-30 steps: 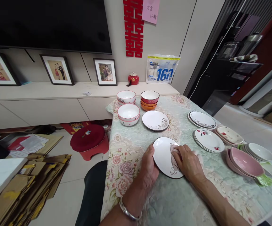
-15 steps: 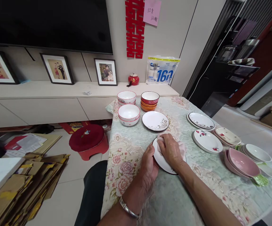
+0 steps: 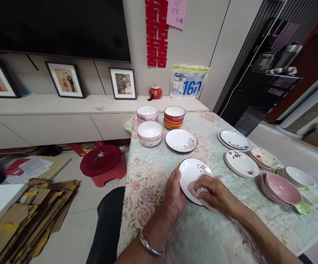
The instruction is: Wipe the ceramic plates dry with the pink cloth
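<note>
My left hand (image 3: pixel 173 192) grips the left edge of a white plate (image 3: pixel 189 172) with a dark rim and a floral print, thumb on top and fingers beneath. Pressed on the plate's lower right part is a pale pink cloth (image 3: pixel 196 189), bunched under the fingers of my right hand (image 3: pixel 215 192). Beyond it lies a small stack of matching plates (image 3: pixel 179 139). Behind that stack stand white bowls with red rims (image 3: pixel 150 131) and a stack of red and orange bowls (image 3: pixel 174 113).
Along the table's right side sit oval plates (image 3: pixel 233 139), red-flowered plates (image 3: pixel 241 163), square dishes (image 3: pixel 266 157), pink bowls (image 3: pixel 282 187) and white-green bowls (image 3: pixel 299 178). A red stool (image 3: pixel 101 161) and flattened cardboard (image 3: pixel 18 223) are on the floor at left.
My right hand has moved the cloth from the plate's upper middle toward its lower right, uncovering the floral print. My left hand keeps its hold on the plate's left edge.
</note>
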{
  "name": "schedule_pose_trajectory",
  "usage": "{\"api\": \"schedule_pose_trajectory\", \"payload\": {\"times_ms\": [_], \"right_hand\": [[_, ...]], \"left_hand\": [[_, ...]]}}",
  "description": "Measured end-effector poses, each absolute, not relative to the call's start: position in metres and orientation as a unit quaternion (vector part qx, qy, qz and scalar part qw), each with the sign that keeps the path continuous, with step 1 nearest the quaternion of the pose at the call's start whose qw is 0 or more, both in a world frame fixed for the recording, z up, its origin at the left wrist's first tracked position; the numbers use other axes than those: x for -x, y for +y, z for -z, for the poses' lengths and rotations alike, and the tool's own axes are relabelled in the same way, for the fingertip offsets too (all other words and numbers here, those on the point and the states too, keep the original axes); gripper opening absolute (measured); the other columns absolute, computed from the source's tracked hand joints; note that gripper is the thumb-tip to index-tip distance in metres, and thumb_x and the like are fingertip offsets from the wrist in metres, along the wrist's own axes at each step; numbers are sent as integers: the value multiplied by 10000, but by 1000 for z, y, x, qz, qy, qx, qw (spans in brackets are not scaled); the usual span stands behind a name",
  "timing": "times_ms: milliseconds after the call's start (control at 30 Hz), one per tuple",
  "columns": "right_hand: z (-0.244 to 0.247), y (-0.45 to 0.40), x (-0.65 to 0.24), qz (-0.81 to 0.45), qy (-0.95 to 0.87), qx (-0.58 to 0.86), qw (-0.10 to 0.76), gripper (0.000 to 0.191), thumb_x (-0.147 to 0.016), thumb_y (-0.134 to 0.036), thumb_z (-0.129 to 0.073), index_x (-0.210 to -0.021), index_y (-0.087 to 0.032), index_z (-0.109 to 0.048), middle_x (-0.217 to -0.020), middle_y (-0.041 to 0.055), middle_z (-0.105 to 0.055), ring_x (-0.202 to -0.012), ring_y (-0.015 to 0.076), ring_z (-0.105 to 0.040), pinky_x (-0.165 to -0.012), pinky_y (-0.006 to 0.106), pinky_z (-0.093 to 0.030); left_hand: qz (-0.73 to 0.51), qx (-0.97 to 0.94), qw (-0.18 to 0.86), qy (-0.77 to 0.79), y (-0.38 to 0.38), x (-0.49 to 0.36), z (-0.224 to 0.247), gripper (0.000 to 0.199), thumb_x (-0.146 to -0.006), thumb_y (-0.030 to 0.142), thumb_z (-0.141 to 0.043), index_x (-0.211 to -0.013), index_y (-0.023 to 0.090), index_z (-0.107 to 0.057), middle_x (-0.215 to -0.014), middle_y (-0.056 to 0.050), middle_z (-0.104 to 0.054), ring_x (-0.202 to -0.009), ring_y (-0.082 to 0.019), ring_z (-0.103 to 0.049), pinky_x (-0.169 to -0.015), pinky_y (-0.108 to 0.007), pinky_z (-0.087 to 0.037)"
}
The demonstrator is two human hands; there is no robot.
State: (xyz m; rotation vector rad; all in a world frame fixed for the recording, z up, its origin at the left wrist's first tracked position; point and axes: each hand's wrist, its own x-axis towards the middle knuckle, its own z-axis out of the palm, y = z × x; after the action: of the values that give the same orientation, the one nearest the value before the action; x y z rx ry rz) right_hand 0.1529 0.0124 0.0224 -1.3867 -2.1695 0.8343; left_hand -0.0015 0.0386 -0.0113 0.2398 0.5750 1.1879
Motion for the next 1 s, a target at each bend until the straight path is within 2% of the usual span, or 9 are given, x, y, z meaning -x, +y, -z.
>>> {"api": "schedule_pose_trajectory", "payload": {"times_ms": [100, 200, 300, 433, 533, 633, 767, 900, 1000], "right_hand": [[-22, 15, -160, -256, -764, 553, 212, 145, -798, -161, -538, -838, -236, -656, -891, 9, -669, -861, 185, -610, -786, 293, -448], [-17, 24, -161, -186, -738, 613, 213, 163, -815, -202, -501, -877, -238, -648, -904, 8, -662, -854, 188, -612, -773, 300, -439], [-10, 39, -157, -103, -714, 662, 203, 180, -847, -258, -498, -940, -220, -648, -930, 34, -661, -861, 200, -610, -754, 304, -421], [-5, 61, -143, -49, -684, 697, 212, 183, -858, -239, -516, -967, -188, -655, -954, 72, -669, -855, 203, -614, -742, 295, -414], [-6, 69, -126, -85, -679, 683, 253, 187, -849, -236, -551, -990, -189, -665, -979, 73, -680, -888, 210, -621, -790, 310, -430], [-9, 61, -112, -156, -722, 610, 287, 169, -831, -213, -578, -969, -213, -676, -973, 44, -687, -911, 199, -620, -827, 310, -439], [-20, 35, -113, -228, -760, 548, 264, 130, -821, -181, -585, -892, -231, -682, -885, 8, -676, -848, 176, -613, -775, 289, -439], [-28, 18, -122, -286, -776, 513, 230, 156, -809, -127, -578, -855, -240, -675, -859, -22, -673, -821, 148, -607, -754, 256, -436], [-25, 25, -121, -241, -784, 518, 243, 191, -806, -98, -566, -893, -235, -668, -864, -14, -658, -845, 156, -591, -774, 264, -424]], "left_hand": [[-559, -131, 777, 258, 39, 2, 13, 419, -773, 382, -649, -1111, 134, -649, -1018, -117, -729, -1026, -307, -634, -913, -437, -468], [-551, -137, 780, 262, 40, 4, 12, 464, -750, 384, -677, -1147, 146, -642, -1042, -122, -726, -1031, -311, -635, -910, -438, -472], [-548, -132, 779, 275, 40, 5, 10, 466, -747, 363, -681, -1160, 151, -638, -1049, -125, -726, -1053, -311, -629, -919, -432, -470], [-550, -134, 781, 265, 40, 5, 9, 442, -750, 338, -670, -1153, 158, -645, -1109, -127, -710, -1094, -311, -610, -944, -427, -458], [-551, -132, 785, 249, 41, 6, 8, 449, -738, 336, -679, -1149, 158, -647, -1106, -123, -709, -1101, -310, -605, -953, -426, -451], [-554, -125, 784, 249, 43, 6, 10, 370, -724, 327, -699, -1047, 148, -673, -1018, -111, -724, -1079, -302, -614, -960, -418, -444], [-555, -124, 783, 252, 42, 5, 13, 296, -719, 343, -711, -923, 131, -682, -952, -108, -724, -1064, -301, -618, -964, -413, -438], [-564, -115, 773, 267, 38, 0, 15, 393, -773, 374, -675, -1084, 135, -659, -1092, -120, -703, -1132, -295, -591, -987, -398, -428], [-566, -110, 775, 261, 37, -1, 17, 467, -802, 321, -658, -1239, 176, -582, -1222, -106, -660, -1181, -267, -569, -1013, -375, -416]]}}
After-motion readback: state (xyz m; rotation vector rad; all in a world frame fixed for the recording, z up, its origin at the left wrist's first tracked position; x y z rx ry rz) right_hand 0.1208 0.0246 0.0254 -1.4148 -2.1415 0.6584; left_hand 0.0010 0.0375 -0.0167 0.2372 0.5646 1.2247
